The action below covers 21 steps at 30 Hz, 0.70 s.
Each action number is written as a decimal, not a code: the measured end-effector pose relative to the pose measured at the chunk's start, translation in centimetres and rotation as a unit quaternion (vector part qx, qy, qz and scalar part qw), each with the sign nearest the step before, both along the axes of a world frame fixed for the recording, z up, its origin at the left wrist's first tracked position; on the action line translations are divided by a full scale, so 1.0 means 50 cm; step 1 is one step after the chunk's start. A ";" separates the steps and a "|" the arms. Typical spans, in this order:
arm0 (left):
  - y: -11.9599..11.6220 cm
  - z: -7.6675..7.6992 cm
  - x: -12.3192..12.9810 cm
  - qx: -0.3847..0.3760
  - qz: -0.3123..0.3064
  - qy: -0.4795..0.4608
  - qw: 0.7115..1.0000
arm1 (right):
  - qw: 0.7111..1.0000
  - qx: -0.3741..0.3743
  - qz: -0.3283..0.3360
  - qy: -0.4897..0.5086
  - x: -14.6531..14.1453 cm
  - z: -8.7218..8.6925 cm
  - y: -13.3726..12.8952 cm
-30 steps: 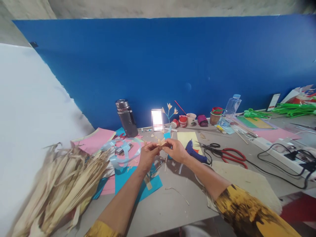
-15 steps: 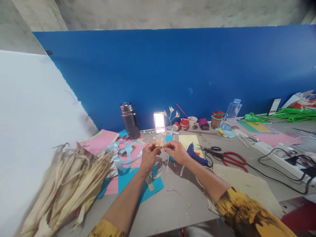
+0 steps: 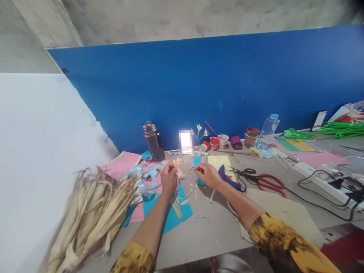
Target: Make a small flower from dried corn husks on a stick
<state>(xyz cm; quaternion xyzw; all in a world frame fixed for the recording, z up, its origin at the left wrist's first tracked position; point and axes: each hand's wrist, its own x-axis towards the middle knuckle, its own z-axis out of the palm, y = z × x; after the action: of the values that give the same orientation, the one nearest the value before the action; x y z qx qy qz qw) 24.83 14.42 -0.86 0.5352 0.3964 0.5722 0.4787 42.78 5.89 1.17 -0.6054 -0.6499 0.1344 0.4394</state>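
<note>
A small pale husk flower (image 3: 176, 162) is pinched between the fingertips of my left hand (image 3: 170, 178), above the blue and pink paper. My right hand (image 3: 207, 175) is a little to the right, apart from the flower. Its fingers are pressed together, and whatever may be between them is too small to tell. Husk scraps (image 3: 186, 172) lie between my hands. Behind them stands a blue stem with pale flowers (image 3: 199, 132). A blue glue gun (image 3: 227, 179) lies beside my right wrist.
Dried corn husks (image 3: 91, 212) are heaped at left, near a dark thermos (image 3: 153, 142). Black scissors (image 3: 244, 172), red-handled scissors (image 3: 270, 182) and a white power strip (image 3: 321, 185) with cables lie right. A plastic bottle (image 3: 267, 131) and paint jars (image 3: 214, 143) stand behind.
My hands have moved apart: the left one has shifted left with the flower, and the right one has come away from it. The view has shifted slightly.
</note>
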 end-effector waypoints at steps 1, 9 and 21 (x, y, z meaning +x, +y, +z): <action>0.001 -0.001 0.003 -0.013 -0.013 -0.018 1.000 | 1.000 -0.002 -0.002 -0.009 0.001 0.000 0.000; -0.035 0.024 0.022 -0.124 -0.210 -0.109 0.964 | 0.995 -0.036 -0.001 0.096 0.003 0.000 0.006; -0.056 0.024 0.022 -0.063 -0.298 0.003 0.952 | 0.935 -0.077 0.142 0.317 -0.001 0.035 -0.018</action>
<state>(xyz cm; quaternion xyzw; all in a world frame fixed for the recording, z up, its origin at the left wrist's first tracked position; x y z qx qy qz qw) 25.94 11.60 0.37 0.5997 0.2552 0.3757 0.6588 42.75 5.00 2.91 -0.4647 -0.5437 0.4296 0.5513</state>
